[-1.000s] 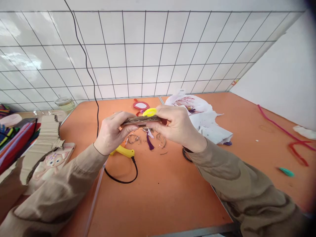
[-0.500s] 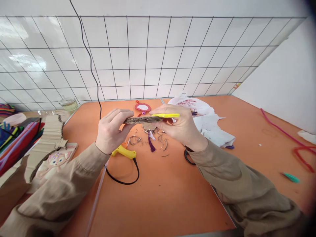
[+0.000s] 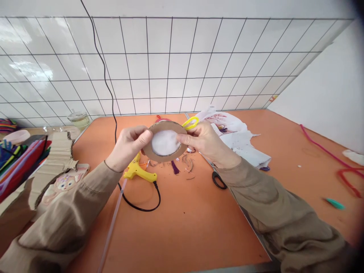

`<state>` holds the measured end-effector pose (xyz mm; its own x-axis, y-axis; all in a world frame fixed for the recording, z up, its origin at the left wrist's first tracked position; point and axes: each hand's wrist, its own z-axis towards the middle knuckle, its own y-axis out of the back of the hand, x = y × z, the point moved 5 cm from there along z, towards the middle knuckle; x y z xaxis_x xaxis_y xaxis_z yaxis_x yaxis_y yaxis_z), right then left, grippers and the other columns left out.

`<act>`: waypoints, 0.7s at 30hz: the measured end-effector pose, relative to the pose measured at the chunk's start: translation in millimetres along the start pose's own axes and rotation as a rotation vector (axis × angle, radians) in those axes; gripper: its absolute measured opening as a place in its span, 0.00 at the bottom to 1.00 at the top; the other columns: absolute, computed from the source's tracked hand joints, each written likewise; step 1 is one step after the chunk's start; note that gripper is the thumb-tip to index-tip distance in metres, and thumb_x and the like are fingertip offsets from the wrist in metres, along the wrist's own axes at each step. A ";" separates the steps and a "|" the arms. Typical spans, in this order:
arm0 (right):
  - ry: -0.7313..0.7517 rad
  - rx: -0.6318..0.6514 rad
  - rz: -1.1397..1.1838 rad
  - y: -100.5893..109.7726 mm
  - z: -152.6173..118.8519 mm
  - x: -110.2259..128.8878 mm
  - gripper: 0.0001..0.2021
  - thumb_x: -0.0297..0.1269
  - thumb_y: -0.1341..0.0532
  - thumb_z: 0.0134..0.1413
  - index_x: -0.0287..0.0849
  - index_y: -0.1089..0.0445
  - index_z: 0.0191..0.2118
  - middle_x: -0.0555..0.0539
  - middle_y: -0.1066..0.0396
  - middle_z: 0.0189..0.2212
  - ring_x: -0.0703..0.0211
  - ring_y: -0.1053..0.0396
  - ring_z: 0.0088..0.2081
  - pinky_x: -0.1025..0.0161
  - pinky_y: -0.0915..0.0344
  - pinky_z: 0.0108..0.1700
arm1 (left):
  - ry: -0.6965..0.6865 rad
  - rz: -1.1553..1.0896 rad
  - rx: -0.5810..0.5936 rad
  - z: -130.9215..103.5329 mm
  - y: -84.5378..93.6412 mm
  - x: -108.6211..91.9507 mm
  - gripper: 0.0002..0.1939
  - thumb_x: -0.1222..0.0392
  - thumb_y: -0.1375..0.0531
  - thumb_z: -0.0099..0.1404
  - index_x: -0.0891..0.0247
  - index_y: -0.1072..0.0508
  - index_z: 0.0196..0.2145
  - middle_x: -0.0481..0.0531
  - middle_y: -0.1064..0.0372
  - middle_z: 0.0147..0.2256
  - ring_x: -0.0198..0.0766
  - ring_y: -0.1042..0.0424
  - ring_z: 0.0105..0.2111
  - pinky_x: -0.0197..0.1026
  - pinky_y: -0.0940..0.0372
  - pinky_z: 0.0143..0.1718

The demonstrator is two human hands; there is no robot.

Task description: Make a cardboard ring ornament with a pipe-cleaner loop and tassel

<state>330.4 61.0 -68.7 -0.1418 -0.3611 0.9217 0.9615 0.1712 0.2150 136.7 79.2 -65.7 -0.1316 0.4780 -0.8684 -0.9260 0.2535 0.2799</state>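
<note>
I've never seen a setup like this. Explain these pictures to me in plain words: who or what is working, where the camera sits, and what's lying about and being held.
There is no machine here, only a person's two bare hands. One camera, worn on the head, takes every picture, looking forward and down, so the arms reach in from the bottom.

The left hand and right hand hold a cardboard ring between them, its middle filled by something white. A yellow loop is at the right hand's fingers.

On the orange table lie a yellow glue gun, black-handled scissors partly hidden by the right arm, a purple tassel and a crumpled white bag. Torn cardboard is at the left.
</note>
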 end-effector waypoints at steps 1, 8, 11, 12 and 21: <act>-0.052 0.007 0.021 -0.9 -0.3 -2.6 0.22 0.51 0.29 0.44 0.41 0.36 0.17 0.55 0.44 0.15 0.70 0.48 0.18 0.67 0.50 0.19 | 0.056 -0.058 0.016 0.1 -1.3 3.4 0.27 0.37 0.40 0.62 0.63 0.36 0.19 0.44 0.44 0.18 0.29 0.44 0.20 0.35 0.46 0.20; -0.255 0.059 0.249 -10.8 -1.8 -16.6 0.22 0.51 0.30 0.45 0.40 0.37 0.18 0.55 0.45 0.17 0.69 0.46 0.19 0.67 0.51 0.20 | 0.462 -0.342 0.069 -1.0 -10.6 32.6 0.24 0.39 0.36 0.59 0.65 0.28 0.23 0.50 0.36 0.19 0.36 0.32 0.24 0.37 0.36 0.25; -0.291 0.046 0.312 -11.4 -0.5 -22.9 0.21 0.48 0.30 0.46 0.40 0.37 0.19 0.54 0.43 0.18 0.69 0.44 0.20 0.68 0.48 0.21 | 0.572 -0.415 0.107 -2.7 -14.4 40.1 0.22 0.41 0.35 0.59 0.66 0.25 0.26 0.52 0.34 0.20 0.40 0.28 0.28 0.38 0.33 0.27; -0.299 0.043 0.318 -11.3 -0.1 -24.8 0.21 0.48 0.30 0.46 0.40 0.37 0.19 0.54 0.43 0.18 0.69 0.43 0.20 0.68 0.48 0.21 | 0.585 -0.428 0.108 -2.9 -14.8 41.3 0.21 0.43 0.34 0.59 0.67 0.24 0.28 0.52 0.33 0.21 0.39 0.28 0.28 0.38 0.32 0.27; -0.358 0.079 0.181 -7.9 1.4 -34.5 0.19 0.48 0.30 0.45 0.40 0.36 0.22 0.53 0.41 0.18 0.68 0.43 0.20 0.68 0.49 0.21 | 0.623 -0.463 0.251 -5.0 -20.5 50.4 0.21 0.45 0.35 0.61 0.70 0.23 0.36 0.54 0.29 0.22 0.37 0.31 0.18 0.36 0.35 0.15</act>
<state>327.3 73.4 -101.7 -0.0587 0.0205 0.9981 0.9593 0.2778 0.0507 147.3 93.9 -117.3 0.0037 -0.2582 -0.9661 -0.8377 0.5267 -0.1440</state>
